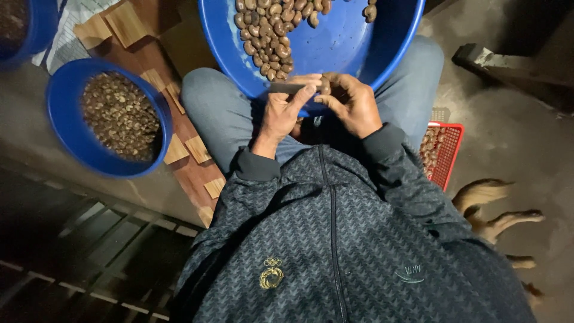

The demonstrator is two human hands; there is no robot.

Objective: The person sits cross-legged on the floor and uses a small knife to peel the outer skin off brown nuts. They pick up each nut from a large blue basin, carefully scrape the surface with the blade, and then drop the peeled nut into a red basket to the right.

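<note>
Your left hand point(281, 113) is pinched around a small dark blade point(287, 88), and your right hand point(354, 103) has its fingers closed on one brown nut point(324, 85) right at the blade's tip. Both sit over the near rim of the big blue basin point(353, 42) on your lap, nuts piled inside. Another blue bowl point(72, 137) of shells is off to your left, red basket point(449, 152) on your right.

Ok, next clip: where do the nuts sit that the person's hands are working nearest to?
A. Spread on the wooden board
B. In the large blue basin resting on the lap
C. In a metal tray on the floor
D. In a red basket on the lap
B: the brown nuts lie in the large blue basin across the knees, just beyond the left hand and right hand, which pinch one nut at its rim.
</note>
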